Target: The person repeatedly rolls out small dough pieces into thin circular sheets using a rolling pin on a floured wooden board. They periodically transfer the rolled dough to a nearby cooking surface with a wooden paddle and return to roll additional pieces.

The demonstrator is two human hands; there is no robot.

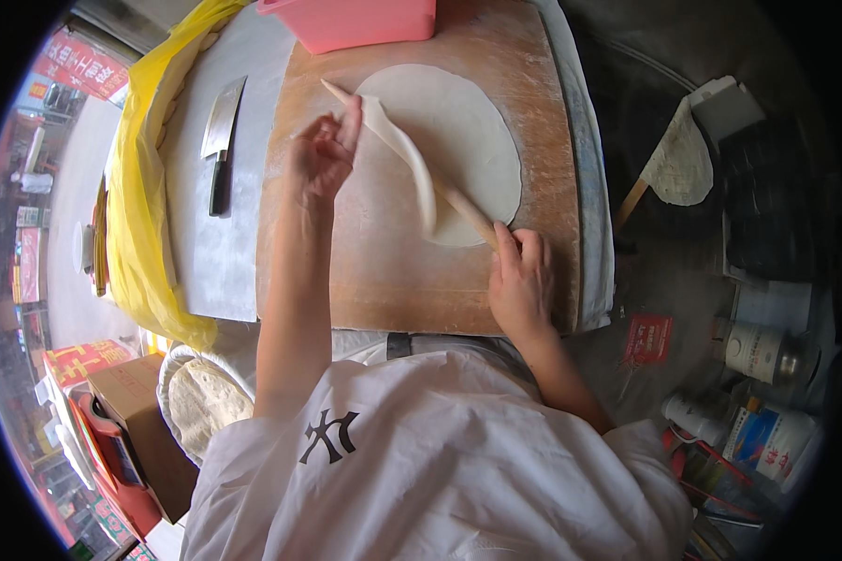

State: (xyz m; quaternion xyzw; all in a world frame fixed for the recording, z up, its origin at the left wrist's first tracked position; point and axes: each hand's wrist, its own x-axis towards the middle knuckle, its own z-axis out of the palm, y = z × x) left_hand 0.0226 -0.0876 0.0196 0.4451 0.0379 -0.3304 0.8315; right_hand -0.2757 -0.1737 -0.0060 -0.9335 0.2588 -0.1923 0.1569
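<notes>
A thin round sheet of dough [473, 133] lies on a floured wooden board [393, 294]. Across it runs a slim wooden rolling pin [466, 207], slanting from upper left to lower right. One edge of the dough is folded up along the pin as a narrow loose flap [403, 151]. My right hand [523, 273] grips the pin's near end. Near its tapered far end is my left hand [325, 154], raised and slightly blurred, palm turned up and fingers partly curled. One finger overlaps the flap's upper end; whether it touches is unclear.
A cleaver [223, 140] lies on the pale tabletop [196, 259] left of the board. Yellow plastic sheeting [137, 210] covers the left edge. A pink bin [365, 24] stands at the far side. Dough [203, 400] fills a cloth-lined container at lower left; a cardboard box [133, 421] is beside it.
</notes>
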